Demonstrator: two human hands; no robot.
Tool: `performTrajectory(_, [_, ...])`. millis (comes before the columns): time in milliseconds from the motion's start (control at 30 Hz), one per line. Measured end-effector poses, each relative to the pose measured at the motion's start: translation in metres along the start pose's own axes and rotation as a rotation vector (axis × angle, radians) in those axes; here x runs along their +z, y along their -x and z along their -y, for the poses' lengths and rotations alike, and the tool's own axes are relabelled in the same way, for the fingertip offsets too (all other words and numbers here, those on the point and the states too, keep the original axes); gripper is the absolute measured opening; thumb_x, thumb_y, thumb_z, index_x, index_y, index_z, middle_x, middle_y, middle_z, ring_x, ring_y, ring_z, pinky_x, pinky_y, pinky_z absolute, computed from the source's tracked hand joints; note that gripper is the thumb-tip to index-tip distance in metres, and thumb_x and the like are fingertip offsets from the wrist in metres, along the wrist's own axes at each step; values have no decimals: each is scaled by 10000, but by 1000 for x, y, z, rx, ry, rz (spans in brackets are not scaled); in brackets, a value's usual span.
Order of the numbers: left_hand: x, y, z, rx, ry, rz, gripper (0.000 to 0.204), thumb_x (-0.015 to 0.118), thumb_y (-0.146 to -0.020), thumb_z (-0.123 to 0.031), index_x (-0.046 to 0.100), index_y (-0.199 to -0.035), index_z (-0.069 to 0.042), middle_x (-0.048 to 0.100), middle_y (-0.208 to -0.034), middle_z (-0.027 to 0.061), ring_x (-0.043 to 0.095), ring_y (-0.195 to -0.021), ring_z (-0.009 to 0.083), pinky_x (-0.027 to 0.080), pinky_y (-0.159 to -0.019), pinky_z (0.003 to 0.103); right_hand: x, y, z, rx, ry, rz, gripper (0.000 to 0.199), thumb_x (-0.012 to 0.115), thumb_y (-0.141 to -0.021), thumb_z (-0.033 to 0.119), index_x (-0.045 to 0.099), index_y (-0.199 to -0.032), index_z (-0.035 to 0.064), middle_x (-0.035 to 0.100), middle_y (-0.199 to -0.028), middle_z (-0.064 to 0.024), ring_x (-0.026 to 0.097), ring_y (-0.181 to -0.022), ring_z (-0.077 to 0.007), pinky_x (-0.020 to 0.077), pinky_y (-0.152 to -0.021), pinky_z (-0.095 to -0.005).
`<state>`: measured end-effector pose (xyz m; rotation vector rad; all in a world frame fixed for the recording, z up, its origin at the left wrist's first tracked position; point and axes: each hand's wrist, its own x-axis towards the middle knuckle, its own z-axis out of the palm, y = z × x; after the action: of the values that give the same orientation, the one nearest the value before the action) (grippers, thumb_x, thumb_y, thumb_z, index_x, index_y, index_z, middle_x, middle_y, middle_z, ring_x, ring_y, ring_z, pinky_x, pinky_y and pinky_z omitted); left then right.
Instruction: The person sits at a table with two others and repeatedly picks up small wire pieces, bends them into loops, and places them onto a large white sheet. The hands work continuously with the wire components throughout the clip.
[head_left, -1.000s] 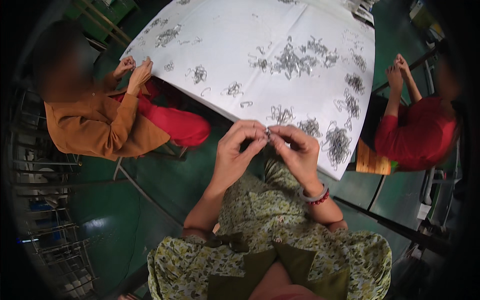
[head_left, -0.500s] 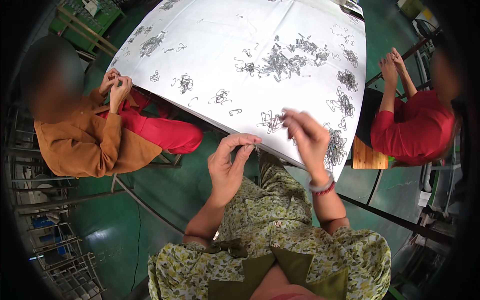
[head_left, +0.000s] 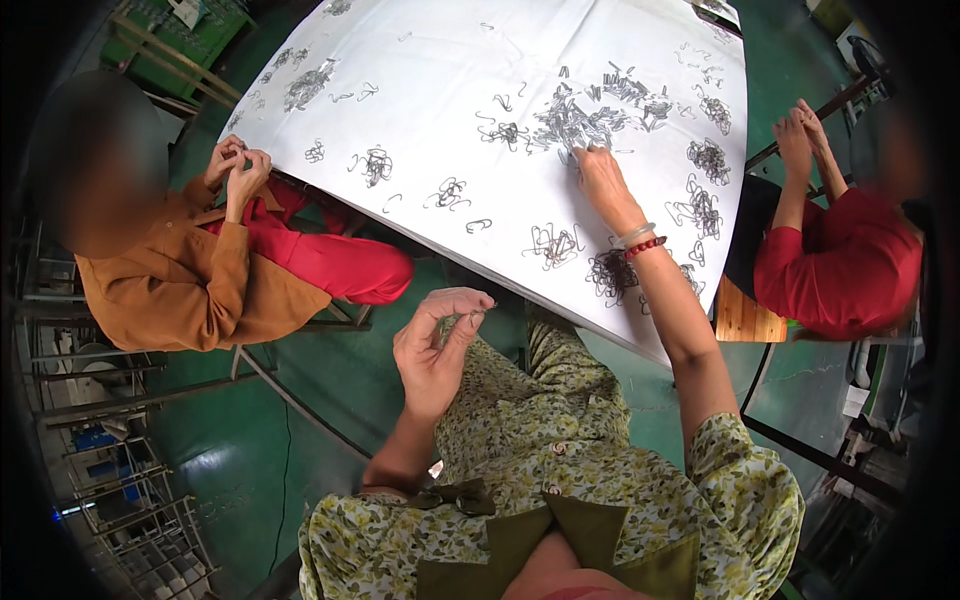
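A white table (head_left: 430, 90) is seen from above, its sheet scattered with small bent wire clips, some loose, some in tangled heaps. The largest heap (head_left: 575, 110) lies toward the far middle; smaller clusters are spread near the edges.

The right hand (head_left: 598, 178) is stretched out over the table, fingers lowered onto the near side of the large heap, touching the clips; whether one is pinched cannot be told. Bracelets (head_left: 638, 240) are worn at that wrist.

The left hand (head_left: 436, 340) is held up over the lap, off the table, thumb and forefinger pinched on a small wire clip (head_left: 474, 316).

A green painted floor (head_left: 330, 380) is seen below the table. Metal racks (head_left: 120, 500) stand at the left. A person in an orange top (head_left: 180, 280) is seated at the left edge, both hands drawn together near the table rim. A person in a red top (head_left: 840, 270) is seated at the right, hands raised together. A wooden stool (head_left: 740, 315) is partly seen beside that person.
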<state>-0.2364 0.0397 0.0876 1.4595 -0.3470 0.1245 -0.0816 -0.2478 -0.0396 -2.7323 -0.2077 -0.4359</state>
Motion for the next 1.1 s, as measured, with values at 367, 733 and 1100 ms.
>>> performTrajectory(367, [9,6,25,-154,109,-52,88,671,-863,4,651,-946,24,654,-898,35,587,-809,69,481,-723,209,-143,94,176,199,-1425,76,99,679,-815,-68,693,-910,-43,644,-881,-80,607,-653,-97,512,-566,-202])
performTrajectory(733, [10,6,20,-180,33,39,99,687,-862,-53,664,-940,4,674,-849,25,597,-788,72,493,-708,224,-134,97,186,179,-1387,19,84,696,-810,-57,698,-892,-39,656,-855,-77,601,-691,-90,478,-568,-205])
performTrajectory(1100, [-18,-66,61,-168,-258,102,225,564,-905,2,649,-1113,20,686,-1062,78,619,-983,139,473,-883,270,-134,103,178,169,-1153,62,128,721,-759,-89,706,-878,-47,685,-815,-93,584,-678,-91,466,-599,-223])
